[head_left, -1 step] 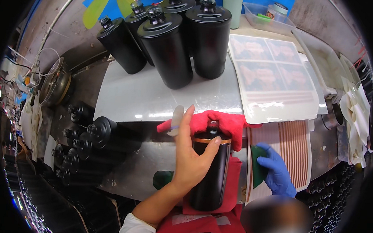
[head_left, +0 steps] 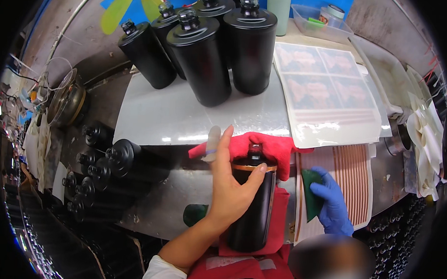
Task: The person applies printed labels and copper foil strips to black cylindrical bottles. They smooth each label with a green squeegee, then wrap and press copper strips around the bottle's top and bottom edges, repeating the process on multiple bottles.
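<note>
Bottle (head_left: 250, 216), black, gold-banded, near centre

Far left: bottles, black, several (head_left: 117, 158), leaning or lying in a cluster, exact count unclear.
Left of centre, far: standing bottles (head_left: 199, 65), black, at least five, grouped on a grey board (head_left: 184, 123).
Left of centre, near: dark green pad (head_left: 195, 215), on the metal desk (head_left: 154, 213), beside the left forearm.
Centre: left hand (head_left: 231, 196), bare, spread rather than closed; thumb laid on the gold band of the bottle, fingers stretched toward the far side, one in a translucent sleeve. Bottle at the near edge of the desk, neck toward the far side, red cloth (head_left: 277, 147) around its neck.
Right: striped sheet (head_left: 357, 181), brown and white, partly under a printed sheet (head_left: 332, 121) on its far side.
Right, near: right hand (head_left: 336, 210), blue-gloved, gripping a green flat piece (head_left: 311, 194) over the striped sheet.
</note>
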`<state>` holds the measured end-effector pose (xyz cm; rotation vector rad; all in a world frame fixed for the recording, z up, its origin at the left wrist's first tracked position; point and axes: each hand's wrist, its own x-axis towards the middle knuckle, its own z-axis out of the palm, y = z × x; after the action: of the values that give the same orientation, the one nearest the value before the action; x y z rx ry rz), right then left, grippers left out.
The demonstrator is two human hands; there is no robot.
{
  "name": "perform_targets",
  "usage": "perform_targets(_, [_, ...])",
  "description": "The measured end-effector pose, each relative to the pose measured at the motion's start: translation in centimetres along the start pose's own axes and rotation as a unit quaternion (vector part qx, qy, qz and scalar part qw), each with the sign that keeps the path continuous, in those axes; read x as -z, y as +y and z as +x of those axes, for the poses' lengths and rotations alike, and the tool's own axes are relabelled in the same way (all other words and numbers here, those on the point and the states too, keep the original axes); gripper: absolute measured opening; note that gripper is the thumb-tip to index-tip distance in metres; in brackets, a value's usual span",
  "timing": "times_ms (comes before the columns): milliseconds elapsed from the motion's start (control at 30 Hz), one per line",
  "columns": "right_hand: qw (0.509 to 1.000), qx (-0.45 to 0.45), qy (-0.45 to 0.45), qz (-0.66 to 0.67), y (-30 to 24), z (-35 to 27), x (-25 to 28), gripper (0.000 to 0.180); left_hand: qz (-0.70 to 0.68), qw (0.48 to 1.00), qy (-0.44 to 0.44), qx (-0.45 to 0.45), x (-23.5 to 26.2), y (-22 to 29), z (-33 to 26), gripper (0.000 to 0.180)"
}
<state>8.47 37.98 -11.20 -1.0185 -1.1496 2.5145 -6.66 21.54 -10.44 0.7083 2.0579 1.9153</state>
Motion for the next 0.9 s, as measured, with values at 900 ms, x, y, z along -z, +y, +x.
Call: perform_targets(900, [0.924, 0.274, 0.019, -0.266, 0.8, 1.0, -5.7, 0.032, 0.388, 0.889, -0.194, -0.148, 5.6, 0.1, -10.4, 0.136])
